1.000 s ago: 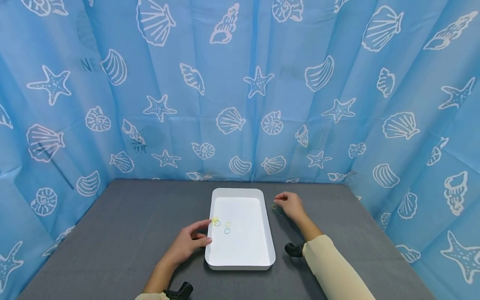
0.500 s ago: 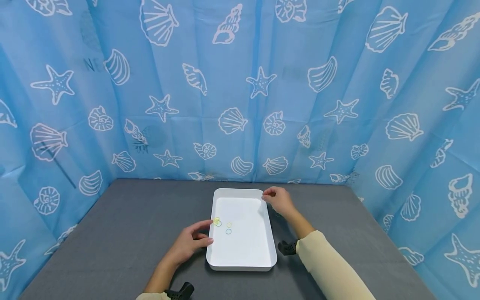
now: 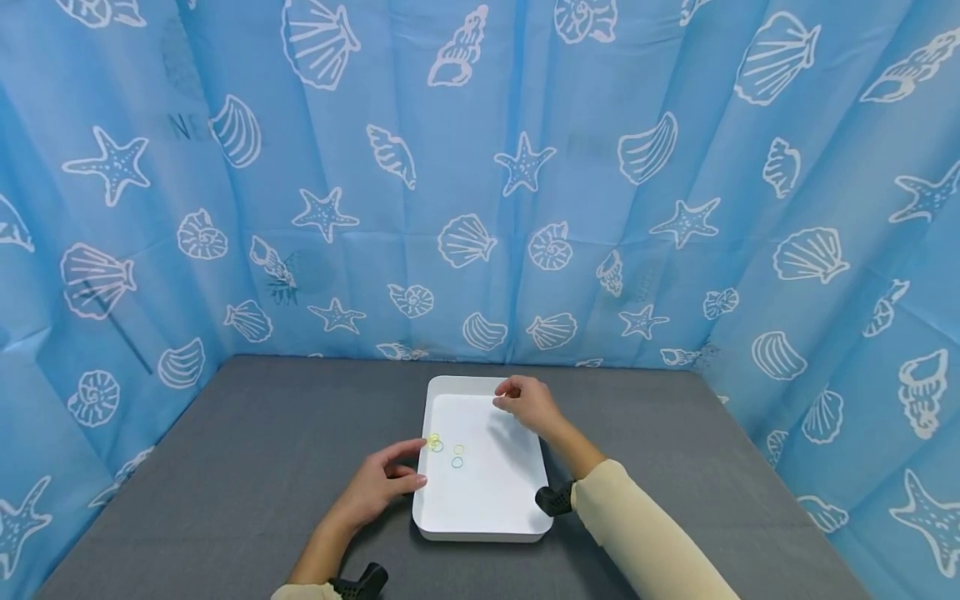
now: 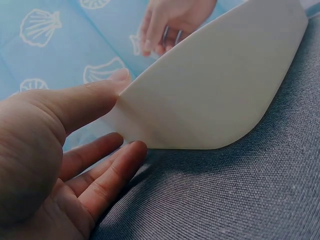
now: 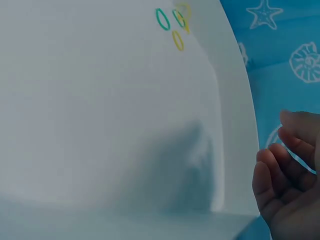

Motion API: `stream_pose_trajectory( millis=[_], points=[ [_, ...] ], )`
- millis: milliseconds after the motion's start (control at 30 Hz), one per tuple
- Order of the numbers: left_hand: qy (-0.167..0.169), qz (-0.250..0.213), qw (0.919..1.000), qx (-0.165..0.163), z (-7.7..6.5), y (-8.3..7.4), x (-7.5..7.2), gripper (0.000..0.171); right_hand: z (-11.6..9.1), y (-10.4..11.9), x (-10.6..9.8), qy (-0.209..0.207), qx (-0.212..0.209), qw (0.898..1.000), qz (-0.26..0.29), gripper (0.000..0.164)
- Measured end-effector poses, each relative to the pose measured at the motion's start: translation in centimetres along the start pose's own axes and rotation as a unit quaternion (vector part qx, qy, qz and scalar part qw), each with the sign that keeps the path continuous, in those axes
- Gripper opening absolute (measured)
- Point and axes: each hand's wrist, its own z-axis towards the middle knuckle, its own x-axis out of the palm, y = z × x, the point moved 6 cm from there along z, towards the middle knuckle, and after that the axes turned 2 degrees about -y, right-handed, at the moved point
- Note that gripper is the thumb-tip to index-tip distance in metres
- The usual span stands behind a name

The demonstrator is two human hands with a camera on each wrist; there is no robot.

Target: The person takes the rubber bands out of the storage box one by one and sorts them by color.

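A shallow white tray (image 3: 487, 512) lies on the grey cloth. My left hand (image 3: 375, 487) holds its left side, thumb and fingers spread against the wall and rim. Over the far right part of the tray hovers my right hand (image 3: 528, 406), fingers curled and tips drawn together; any thin ring between them is too small to see. Inside the tray, a green ring (image 5: 157, 19) and a yellow ring (image 5: 175, 41), thin like rubber bands, lie near the left wall. A small overlapping cluster of yellow and green rings (image 3: 433, 439) sits beside them, against that wall.
Grey cloth (image 3: 300, 417) covers the table around the tray. A blue curtain (image 3: 480, 167) with white shell prints hangs behind and at both sides. My right forearm sleeve (image 3: 645, 529) crosses the table right of the tray.
My right hand has moved left from the cloth, where a yellow ring showed at its fingertips, across the tray's right rim to above the tray. My left hand stays on the tray.
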Motion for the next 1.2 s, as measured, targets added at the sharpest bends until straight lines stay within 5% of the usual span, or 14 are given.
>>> stream_pose_trajectory(
  millis=[600,1200],
  points=[
    [0.001,0.01,0.9999,0.004,0.1,0.0,0.0,0.058,-0.9,2.0,5.3,0.162,-0.05,0.986,0.0,0.014],
    [0.003,0.005,1.0,0.001,0.2,0.3,0.0,0.057,-1.4,1.4,7.1,0.214,-0.061,0.975,0.001,0.01]
  ],
)
